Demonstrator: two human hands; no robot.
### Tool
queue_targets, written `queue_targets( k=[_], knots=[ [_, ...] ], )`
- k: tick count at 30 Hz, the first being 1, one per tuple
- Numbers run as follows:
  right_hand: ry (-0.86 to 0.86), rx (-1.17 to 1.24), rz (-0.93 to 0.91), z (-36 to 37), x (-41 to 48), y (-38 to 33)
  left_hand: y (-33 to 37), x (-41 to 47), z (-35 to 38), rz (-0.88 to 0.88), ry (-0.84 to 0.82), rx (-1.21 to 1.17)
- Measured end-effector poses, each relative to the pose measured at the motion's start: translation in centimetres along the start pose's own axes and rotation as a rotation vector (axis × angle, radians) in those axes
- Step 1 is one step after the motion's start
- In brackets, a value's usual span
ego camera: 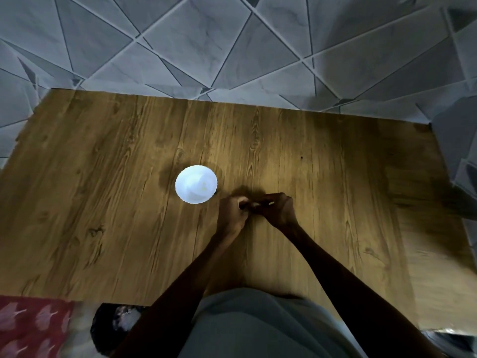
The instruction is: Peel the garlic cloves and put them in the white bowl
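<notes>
The left hand (pixel 232 213) and right hand (pixel 280 210) meet above the wooden table (pixel 103 202), fingers curled and fingertips drawn together. Between them they pinch a small thing, taken to be a garlic clove (pixel 254 204). It is mostly hidden and dim, with only a pale sliver showing at the right fingertips. The white bowl (pixel 180 177), scallop-rimmed, stands on the table just to the left of the hands, close to the left knuckles but apart from them. Something faintly yellowish lies inside it, too washed out by glare to identify. Beyond the table's far edge is grey tiled floor (pixel 232 47) with angular lines. A red patterned cloth (pixel 31 329) lies at the lower left corner.
</notes>
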State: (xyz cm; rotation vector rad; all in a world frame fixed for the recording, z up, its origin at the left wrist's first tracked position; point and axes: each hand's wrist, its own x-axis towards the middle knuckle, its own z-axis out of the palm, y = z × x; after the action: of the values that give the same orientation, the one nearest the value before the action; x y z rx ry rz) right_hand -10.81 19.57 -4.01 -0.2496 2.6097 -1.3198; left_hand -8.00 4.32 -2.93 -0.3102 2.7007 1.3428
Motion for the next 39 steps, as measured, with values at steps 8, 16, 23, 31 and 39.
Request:
queue_targets(
  k=[8,16,23,31,39],
  knots=[
    [0.027,-0.069,-0.075,-1.1,0.4,-0.8,-1.0,0.2,-0.4,-0.197,-0.031,-0.241],
    [0.028,0.04,-0.106,-1.4,-3.5,-2.2,0.3,-1.8,-1.6,-0.496,-0.222,-0.887],
    [0.029,0.261,0.175,-0.2,-6.7,-1.3,-0.4,-4.3,-1.2,-0.416,-0.331,-0.728],
    [0.058,-0.173,0.065,0.6,-8.3,-1.2,-3.8,-5.3,-0.8,0.14,-0.082,0.192],
    [-0.005,-0.337,0.097,1.2,-8.2,-1.5,-4.6,-5.7,-0.9,0.209,-0.054,0.377]
  ],
)
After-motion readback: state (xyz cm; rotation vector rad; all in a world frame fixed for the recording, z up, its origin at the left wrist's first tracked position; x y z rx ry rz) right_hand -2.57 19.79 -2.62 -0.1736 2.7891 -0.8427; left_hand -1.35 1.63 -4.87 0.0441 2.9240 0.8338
